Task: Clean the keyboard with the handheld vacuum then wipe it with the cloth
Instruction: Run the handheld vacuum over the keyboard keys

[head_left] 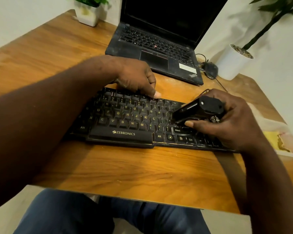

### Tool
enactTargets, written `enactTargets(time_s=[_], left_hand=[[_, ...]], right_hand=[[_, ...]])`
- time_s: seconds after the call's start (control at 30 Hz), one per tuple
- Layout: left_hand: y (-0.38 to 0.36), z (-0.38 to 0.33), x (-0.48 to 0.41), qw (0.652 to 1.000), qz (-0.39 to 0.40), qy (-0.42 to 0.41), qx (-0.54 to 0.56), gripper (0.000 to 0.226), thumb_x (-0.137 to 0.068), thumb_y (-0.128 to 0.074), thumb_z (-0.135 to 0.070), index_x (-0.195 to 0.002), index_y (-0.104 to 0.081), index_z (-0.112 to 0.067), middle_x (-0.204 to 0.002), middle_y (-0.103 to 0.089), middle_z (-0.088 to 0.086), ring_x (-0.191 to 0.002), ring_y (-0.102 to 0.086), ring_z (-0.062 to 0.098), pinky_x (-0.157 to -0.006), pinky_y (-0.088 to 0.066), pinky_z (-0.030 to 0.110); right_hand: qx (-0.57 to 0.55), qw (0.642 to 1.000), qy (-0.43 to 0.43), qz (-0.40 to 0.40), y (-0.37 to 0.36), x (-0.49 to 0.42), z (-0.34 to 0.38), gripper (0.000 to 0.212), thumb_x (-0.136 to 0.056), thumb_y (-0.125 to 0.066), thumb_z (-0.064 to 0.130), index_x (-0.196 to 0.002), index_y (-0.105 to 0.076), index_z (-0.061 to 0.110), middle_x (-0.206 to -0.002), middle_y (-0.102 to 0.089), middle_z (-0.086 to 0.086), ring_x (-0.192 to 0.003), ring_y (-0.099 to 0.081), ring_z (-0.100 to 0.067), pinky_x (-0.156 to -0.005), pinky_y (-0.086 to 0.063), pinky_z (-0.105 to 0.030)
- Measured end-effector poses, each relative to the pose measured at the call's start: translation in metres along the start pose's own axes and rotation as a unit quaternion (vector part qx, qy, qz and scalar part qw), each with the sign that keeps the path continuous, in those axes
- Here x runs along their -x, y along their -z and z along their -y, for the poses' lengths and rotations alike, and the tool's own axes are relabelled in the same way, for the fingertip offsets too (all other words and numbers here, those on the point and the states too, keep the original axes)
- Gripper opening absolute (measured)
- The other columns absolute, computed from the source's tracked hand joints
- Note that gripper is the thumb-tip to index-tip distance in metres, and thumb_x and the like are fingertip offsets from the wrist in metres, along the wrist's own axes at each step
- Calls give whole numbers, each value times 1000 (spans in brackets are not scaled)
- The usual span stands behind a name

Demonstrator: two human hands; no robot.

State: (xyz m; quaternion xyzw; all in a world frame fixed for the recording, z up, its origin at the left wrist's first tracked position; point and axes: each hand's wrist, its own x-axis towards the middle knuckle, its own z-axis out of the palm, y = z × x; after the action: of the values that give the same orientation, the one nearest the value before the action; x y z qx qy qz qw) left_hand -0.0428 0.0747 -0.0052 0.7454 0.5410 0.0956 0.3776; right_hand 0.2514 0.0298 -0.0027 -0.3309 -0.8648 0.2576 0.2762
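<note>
Black against the orange-brown wood, the keyboard [123, 119] lies across the middle of the table [125, 169], its ZEBRONICS space bar facing me and its long side roughly parallel with the near table edge. From my feed I see the left hand [135, 76] clamped on the keyboard's far rim: the thumb [155, 93] lies flat on the function row, and the fingers curl down behind the rim. The right hand [233, 119] is wrapped around the handheld vacuum [198, 108], a stubby black unit held at a slant. Its nozzle end is down on the keys just right of the letter block, above the right Shift key. The right thumb runs along the underside of the vacuum body.

A yellow cloth [274, 139] lies off to the right, near the keyboard's right end, on a pale surface at the table's edge. Behind the keyboard an open laptop [159, 46] shows a dark screen, and a dark mouse [210, 69] sits just beside its right corner. One white plant pot [232, 65] stands next to the mouse; another pot [88, 16] is at the far left corner.
</note>
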Motion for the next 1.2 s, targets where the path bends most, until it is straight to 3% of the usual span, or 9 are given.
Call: enactTargets(time_s=[0.1, 0.2, 0.3, 0.4, 0.67, 0.83, 1.0, 1.07, 1.2], left_hand=[[1, 0, 1, 1000, 0, 6, 8, 27, -93, -70, -37, -79, -71, -15, -60, -64, -7, -50, -55, 2, -65, -44, 29], [3, 0, 3, 1000, -3, 3, 8, 24, -93, -70, -32, -76, -71, -16, -60, -66, -8, -50, -58, 1, -70, -44, 32], [3, 0, 4, 1000, -3, 10, 4, 26, -92, -71, -38, -80, -74, -15, -63, -69, -9, -53, -61, 0, -75, -47, 35], [2, -2, 5, 1000, -7, 16, 2, 27, -91, -72, -40, -82, -75, -15, -65, -71, -10, -55, -63, -1, -82, -49, 35], [1, -3, 4, 999, -32, 25, 11, 15, -90, -74, -22, -77, -75, -15, -61, -69, -9, -53, -60, 2, -66, -46, 31], [0, -3, 5, 999, -16, 31, 20, 24, -90, -75, -36, -79, -75, -14, -64, -71, -8, -54, -63, 2, -81, -51, 40], [1, -3, 6, 999, -16, 27, 25, 24, -90, -75, -35, -78, -74, -15, -65, -72, -8, -54, -63, 0, -79, -49, 37], [1, -3, 6, 999, -11, 23, 24, 24, -91, -74, -34, -79, -74, -13, -65, -71, -7, -54, -63, 0, -78, -49, 37], [0, -4, 5, 1000, -19, 11, 20, 21, -90, -73, -27, -74, -74, -14, -63, -70, -8, -52, -61, -1, -74, -44, 34]], right_hand=[[3, 998, 57, -2, -33, -14, 14, 33, -80, -89, 24, -104, -70, 9, -95, -74, -2, -83, -72, -21, -68, -58, -48], [2, 997, 79, -2, -46, -22, 23, 34, -79, -90, 19, -105, -72, 9, -96, -74, -2, -85, -72, -20, -70, -59, -45], [30, 998, 50, 16, -18, -14, 13, 34, -80, -89, 28, -106, -73, 12, -96, -74, 1, -87, -72, -19, -71, -57, -50], [53, 998, 21, 21, 7, -5, 6, 33, -80, -87, 36, -104, -73, 18, -96, -73, 6, -90, -72, -18, -75, -58, -46], [9, 997, 80, -9, -68, -30, 38, 31, -80, -88, 19, -105, -72, 11, -90, -70, 12, -80, -70, -5, -67, -48, -11], [33, 999, 19, -4, -15, -9, 12, 37, -80, -86, 35, -110, -72, 18, -99, -74, 8, -94, -73, -16, -78, -59, -33], [21, 999, -26, -42, 3, 8, 4, 31, -77, -84, 29, -104, -72, 21, -95, -74, 9, -88, -73, -14, -71, -59, -24], [0, 999, -7, -37, -17, 0, 13, 32, -78, -84, 26, -107, -72, 17, -97, -74, 8, -91, -72, -12, -73, -56, -19], [-16, 999, 45, -19, -53, -20, 28, 33, -78, -89, 17, -107, -74, 9, -94, -75, 5, -85, -72, -14, -71, -56, -23]])
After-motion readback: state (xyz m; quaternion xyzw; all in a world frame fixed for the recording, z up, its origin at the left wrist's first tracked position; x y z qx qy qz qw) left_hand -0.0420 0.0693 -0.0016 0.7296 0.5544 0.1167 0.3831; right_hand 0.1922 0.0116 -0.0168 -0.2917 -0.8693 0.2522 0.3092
